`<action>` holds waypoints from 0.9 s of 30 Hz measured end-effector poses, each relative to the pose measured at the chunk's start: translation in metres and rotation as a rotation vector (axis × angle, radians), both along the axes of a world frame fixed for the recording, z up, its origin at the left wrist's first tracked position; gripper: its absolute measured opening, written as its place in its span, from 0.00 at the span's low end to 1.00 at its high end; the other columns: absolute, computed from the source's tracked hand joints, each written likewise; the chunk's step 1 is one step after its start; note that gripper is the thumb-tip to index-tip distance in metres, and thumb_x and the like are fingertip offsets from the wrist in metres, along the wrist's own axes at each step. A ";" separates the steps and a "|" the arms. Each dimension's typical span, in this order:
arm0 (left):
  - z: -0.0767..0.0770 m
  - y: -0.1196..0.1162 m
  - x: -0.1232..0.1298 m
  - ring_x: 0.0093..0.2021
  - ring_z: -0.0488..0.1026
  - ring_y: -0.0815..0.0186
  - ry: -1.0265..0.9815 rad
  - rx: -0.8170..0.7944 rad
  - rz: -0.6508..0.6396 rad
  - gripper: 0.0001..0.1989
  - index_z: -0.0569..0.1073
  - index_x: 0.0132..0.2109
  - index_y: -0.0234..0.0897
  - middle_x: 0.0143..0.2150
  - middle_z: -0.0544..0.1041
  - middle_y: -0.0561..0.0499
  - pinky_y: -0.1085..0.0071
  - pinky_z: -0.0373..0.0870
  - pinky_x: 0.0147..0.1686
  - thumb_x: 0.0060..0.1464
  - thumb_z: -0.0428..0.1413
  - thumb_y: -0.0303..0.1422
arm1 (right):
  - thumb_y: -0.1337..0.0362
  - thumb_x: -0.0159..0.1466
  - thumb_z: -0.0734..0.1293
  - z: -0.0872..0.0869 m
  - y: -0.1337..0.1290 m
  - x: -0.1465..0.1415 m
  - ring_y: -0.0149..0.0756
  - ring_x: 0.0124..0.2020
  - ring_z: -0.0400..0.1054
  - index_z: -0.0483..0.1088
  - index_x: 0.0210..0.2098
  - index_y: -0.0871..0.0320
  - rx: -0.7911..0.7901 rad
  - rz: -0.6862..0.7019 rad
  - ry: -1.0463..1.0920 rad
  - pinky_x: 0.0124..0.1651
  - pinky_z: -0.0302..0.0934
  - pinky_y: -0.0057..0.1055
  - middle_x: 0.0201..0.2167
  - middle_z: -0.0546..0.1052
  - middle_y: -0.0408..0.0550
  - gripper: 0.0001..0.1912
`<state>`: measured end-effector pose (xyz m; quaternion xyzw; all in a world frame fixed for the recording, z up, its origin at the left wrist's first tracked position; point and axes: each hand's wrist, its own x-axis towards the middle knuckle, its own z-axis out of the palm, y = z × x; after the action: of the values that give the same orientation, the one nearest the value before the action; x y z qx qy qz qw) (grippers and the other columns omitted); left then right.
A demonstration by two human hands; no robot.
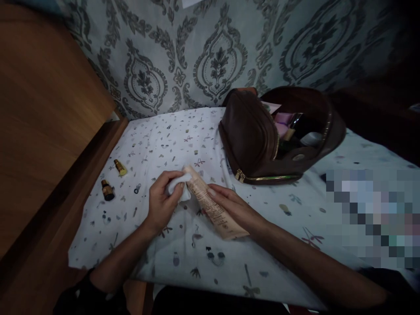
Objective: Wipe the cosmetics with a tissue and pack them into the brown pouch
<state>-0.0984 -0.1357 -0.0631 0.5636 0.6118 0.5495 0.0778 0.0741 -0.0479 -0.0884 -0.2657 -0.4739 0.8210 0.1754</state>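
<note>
My left hand (163,200) is closed round a crumpled white wipe (183,186) and presses it against the upper end of a beige squeeze tube (213,210). Small printed text covers the side of the tube facing me. My right hand (231,203) grips the tube along its right side, with the thumb on top and most fingers hidden behind. The tube slants, its flat crimped end toward me and its other end at the wipe.
A brown leather cosmetic bag (252,131) lies unzipped at the back right, with pink and white items inside. Two small bottles, one gold (120,167) and one black and gold (107,190), stand at left. A patterned white cloth (193,253) covers the surface; wooden furniture (49,87) borders it.
</note>
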 end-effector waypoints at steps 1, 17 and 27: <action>0.000 0.001 -0.001 0.40 0.74 0.66 -0.021 -0.008 0.010 0.06 0.74 0.43 0.37 0.39 0.77 0.51 0.72 0.70 0.40 0.58 0.56 0.28 | 0.43 0.54 0.73 0.000 0.000 0.000 0.33 0.27 0.70 0.75 0.42 0.57 -0.008 0.004 -0.002 0.30 0.62 0.29 0.28 0.75 0.45 0.26; -0.009 -0.005 0.021 0.36 0.72 0.67 0.237 -0.001 -0.317 0.09 0.73 0.47 0.37 0.36 0.73 0.49 0.72 0.71 0.36 0.61 0.52 0.25 | 0.43 0.52 0.73 0.001 -0.001 -0.002 0.35 0.29 0.69 0.77 0.36 0.58 -0.035 -0.193 0.008 0.32 0.62 0.30 0.27 0.78 0.46 0.25; -0.006 -0.013 0.030 0.37 0.73 0.67 0.367 -0.054 -0.602 0.11 0.72 0.49 0.35 0.38 0.72 0.47 0.71 0.76 0.35 0.61 0.51 0.24 | 0.46 0.52 0.73 0.003 0.008 -0.001 0.32 0.29 0.65 0.73 0.38 0.54 0.020 -0.364 -0.007 0.33 0.61 0.28 0.28 0.73 0.39 0.22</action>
<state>-0.0688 -0.1488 -0.0687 0.8058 0.4364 0.3752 0.1396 0.0736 -0.0400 -0.0855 -0.3482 -0.4266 0.7700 0.3222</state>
